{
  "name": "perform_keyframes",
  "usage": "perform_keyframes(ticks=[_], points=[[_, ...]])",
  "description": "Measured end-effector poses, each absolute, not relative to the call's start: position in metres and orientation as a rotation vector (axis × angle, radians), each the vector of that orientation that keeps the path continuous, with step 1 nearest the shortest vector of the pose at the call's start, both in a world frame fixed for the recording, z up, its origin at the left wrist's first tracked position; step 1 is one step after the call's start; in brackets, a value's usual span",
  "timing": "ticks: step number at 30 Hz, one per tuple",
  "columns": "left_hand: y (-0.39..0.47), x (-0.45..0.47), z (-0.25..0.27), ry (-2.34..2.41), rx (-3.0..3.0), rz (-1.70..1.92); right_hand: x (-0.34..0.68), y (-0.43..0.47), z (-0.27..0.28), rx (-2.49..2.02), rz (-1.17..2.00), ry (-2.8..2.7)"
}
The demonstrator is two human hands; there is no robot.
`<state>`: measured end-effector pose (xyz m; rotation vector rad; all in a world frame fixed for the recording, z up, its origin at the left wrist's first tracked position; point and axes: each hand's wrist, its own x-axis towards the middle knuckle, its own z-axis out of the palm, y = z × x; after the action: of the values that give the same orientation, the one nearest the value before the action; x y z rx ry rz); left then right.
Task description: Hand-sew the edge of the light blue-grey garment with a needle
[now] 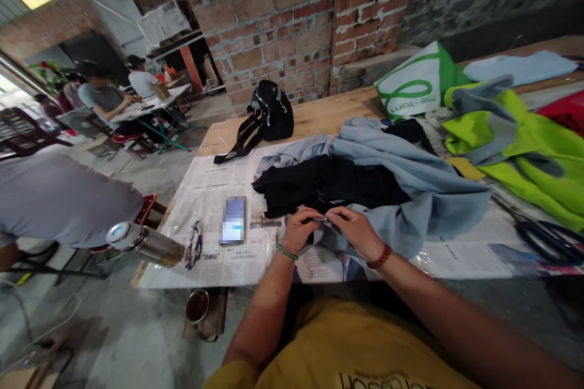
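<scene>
Left hand: grip pinched on grey cloth, near side
Right hand: grip pinching it too
Grey cloth: heaped on the newspaper-lined table, partly beneath black cloth

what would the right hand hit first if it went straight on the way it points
Probably the left hand, whose fingertips sit just ahead of those of the right hand; black cloth lies beyond, though depth there is unclear.

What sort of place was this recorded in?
Probably a garment or sewing workshop: grey cloth and large scissors lie on a newspaper-covered table, and people sit at another table in the background.
</scene>
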<state>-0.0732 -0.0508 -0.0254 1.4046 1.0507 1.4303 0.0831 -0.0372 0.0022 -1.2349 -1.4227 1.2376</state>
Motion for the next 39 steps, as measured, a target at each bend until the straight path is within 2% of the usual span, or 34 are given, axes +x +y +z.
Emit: perform_keyframes(ticks=[6, 14, 21, 28, 33, 37, 39], points=[[-0.052, -0.072, -0.025, 1.093, 1.346, 1.337, 0.085, -0.03, 0.008, -1.204, 1.264, -1.266], [-0.053, -0.073, -0.025, 1.082, 1.184, 1.365, 0.075, -0.04, 0.002, -1.11, 1.45, -1.211], [-0.053, -0.068, -0.024, 1.025, 1.097, 1.234, 0.076, -0.039, -0.003, -1.107, 1.345, -1.199], [-0.057, -0.07, -0.022, 0.976, 1.184, 1.118, 0.087, -0.012, 0.002, -1.035, 1.439, -0.94], [-0.055, -0.071, -0.021, 0.931, 1.097, 1.062, 0.1, 0.0, 0.023, -1.021, 1.425, -1.165], [-0.054, -0.07, -0.021, 0.909, 1.042, 1.081, 0.1, -0.009, 0.043, -0.907, 1.578, -1.282], [-0.054, -0.07, -0.02, 0.895, 1.018, 1.106, 0.097, -0.017, 0.048, -0.83, 1.523, -1.423]])
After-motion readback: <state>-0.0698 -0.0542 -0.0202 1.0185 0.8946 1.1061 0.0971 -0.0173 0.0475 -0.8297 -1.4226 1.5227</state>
